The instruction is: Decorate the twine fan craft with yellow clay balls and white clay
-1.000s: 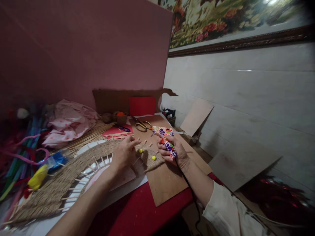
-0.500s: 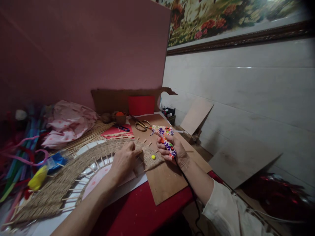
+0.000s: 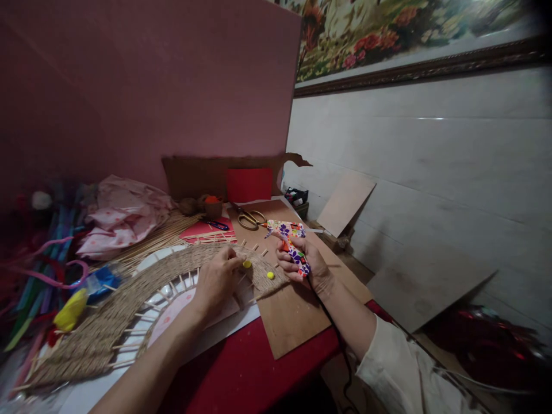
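Observation:
My right hand (image 3: 307, 265) grips a flower-patterned glue gun (image 3: 290, 240), nozzle pointing left, with its black cord trailing down past my wrist. My left hand (image 3: 218, 277) rests on the right end of a curved woven jute piece (image 3: 129, 299) stuck through with thin wooden sticks. Its fingertips touch a small yellow ball (image 3: 247, 264) on the weave. A second yellow ball (image 3: 270, 275) sits on the weave between my two hands. The piece lies over a white plate (image 3: 149, 261) and a brown board (image 3: 293, 316).
Gold-handled scissors (image 3: 250, 219) and a small blue clip (image 3: 217, 225) lie behind the glue gun. A crumpled pink bag (image 3: 123, 213), loose reeds (image 3: 150, 238), coloured pipe cleaners (image 3: 38, 270) and a yellow object (image 3: 69, 310) crowd the left. Cardboard sheets (image 3: 345, 202) lean against the right wall.
My left fingers shifted slightly on the weave, so the yellow ball they covered half a second ago shows again at their tips. The right hand and glue gun stayed put.

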`<state>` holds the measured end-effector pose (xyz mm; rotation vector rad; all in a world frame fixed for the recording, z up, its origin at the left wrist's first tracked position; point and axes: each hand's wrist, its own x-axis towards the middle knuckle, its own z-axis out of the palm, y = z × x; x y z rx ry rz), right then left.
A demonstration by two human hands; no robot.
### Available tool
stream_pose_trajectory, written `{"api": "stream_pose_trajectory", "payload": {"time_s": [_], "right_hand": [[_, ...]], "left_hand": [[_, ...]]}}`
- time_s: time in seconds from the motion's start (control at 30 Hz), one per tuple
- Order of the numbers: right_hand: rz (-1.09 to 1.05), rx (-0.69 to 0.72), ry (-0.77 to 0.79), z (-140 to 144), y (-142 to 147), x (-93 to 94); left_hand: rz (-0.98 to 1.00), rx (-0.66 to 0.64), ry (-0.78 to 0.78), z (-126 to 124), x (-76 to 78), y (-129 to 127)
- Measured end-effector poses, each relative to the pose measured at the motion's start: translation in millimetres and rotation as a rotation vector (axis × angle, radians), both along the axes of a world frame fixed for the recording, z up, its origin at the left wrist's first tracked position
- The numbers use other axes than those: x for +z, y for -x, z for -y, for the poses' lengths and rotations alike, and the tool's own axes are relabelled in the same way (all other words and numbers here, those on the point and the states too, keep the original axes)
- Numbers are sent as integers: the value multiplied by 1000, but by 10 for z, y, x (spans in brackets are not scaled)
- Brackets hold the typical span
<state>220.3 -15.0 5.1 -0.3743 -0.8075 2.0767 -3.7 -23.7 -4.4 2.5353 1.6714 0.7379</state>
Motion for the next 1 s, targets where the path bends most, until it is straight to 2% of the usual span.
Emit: {"api": "stream_pose_trajectory", "payload": {"time_s": [0.17, 0.7, 0.87, 1.0], "right_hand": [[-10, 9, -1, -2, -2, -7], [0, -4, 10, 12, 5, 24], [2, -9, 5, 9, -2, 9], [16, -2, 12, 6, -4, 11]], "left_hand": [[-159, 3, -21, 22, 8, -21], [-231, -61, -83, 31, 5, -32], [-199, -48, -60, 27, 12, -40], [-90, 30, -48, 29, 45, -22]]}}
